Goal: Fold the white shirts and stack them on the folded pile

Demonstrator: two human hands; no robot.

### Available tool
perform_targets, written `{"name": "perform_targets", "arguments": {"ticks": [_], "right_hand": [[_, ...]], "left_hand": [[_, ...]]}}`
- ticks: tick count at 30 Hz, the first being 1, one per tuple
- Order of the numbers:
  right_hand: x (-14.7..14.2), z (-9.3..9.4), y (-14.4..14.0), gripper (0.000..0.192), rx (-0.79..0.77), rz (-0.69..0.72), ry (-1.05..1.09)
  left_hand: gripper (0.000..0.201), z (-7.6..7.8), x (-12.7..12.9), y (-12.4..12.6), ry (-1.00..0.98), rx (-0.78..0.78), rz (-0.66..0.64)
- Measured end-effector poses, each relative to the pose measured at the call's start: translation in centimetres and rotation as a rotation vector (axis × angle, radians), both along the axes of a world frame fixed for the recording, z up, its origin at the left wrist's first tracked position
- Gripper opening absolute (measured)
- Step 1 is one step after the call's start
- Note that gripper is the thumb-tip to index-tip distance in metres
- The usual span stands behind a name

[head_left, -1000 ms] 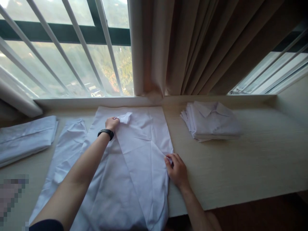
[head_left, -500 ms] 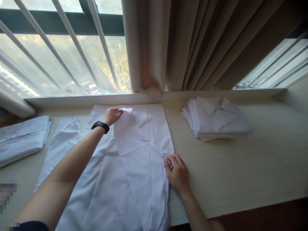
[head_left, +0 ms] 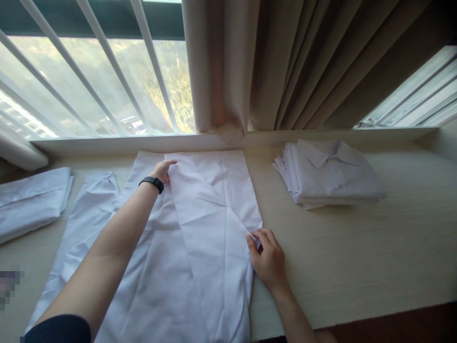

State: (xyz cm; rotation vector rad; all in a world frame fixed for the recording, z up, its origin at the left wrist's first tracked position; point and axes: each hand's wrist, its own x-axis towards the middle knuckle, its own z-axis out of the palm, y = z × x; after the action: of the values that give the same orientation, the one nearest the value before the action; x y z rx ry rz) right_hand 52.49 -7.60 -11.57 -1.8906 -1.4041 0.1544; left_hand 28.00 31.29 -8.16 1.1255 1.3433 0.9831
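A white shirt (head_left: 203,228) lies spread over the pale surface, its hem toward the window and a sleeve (head_left: 87,205) out to the left. At the upper part, my left hand (head_left: 163,170), with a black band on the wrist, is closed on the edge of the front panel. That panel now lies mostly flat, with a few creases running across it. My right hand (head_left: 267,255) pinches the shirt's right side edge between thumb and fingers. Some of the left fingers are hidden from view.
A stack of folded white shirts (head_left: 335,174), collar up, sits at the right. Another folded white garment (head_left: 34,202) is at the far left. Behind the surface are a barred window (head_left: 107,85) and a brown curtain (head_left: 285,66). The surface's front edge (head_left: 385,312) shows at lower right.
The raised corner of the front panel has come down flat under my left hand, which shifted slightly left. My right hand keeps its pinch on the side edge. The view shifted a little.
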Motion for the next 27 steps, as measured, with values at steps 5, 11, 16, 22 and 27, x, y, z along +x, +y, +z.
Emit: {"name": "perform_targets", "arguments": {"ticks": [5, 11, 16, 22, 27], "right_hand": [[0.0, 0.0, 0.0, 0.028, 0.016, 0.006, 0.01], [0.1, -0.1, -0.1, 0.027, 0.018, 0.007, 0.019], [0.2, 0.1, -0.2, 0.028, 0.013, 0.031, 0.034], [0.4, -0.2, -0.5, 0.029, 0.009, 0.066, 0.029], [0.6, -0.6, -0.6, 0.032, 0.011, 0.093, 0.047]], "left_hand": [[0.04, 1.3, 0.5, -0.3, -0.201, 0.062, -0.038], [0.056, 0.4, 0.6, 0.1, 0.106, -0.023, 0.145], [0.071, 1.9, 0.7, -1.5, 0.461, 0.267, 0.215], [0.041, 3.1, 3.0, -19.2, 0.813, 0.702, -0.425], [0.046, 0.2, 1.5, -37.6, 0.723, 0.472, -0.435]]}}
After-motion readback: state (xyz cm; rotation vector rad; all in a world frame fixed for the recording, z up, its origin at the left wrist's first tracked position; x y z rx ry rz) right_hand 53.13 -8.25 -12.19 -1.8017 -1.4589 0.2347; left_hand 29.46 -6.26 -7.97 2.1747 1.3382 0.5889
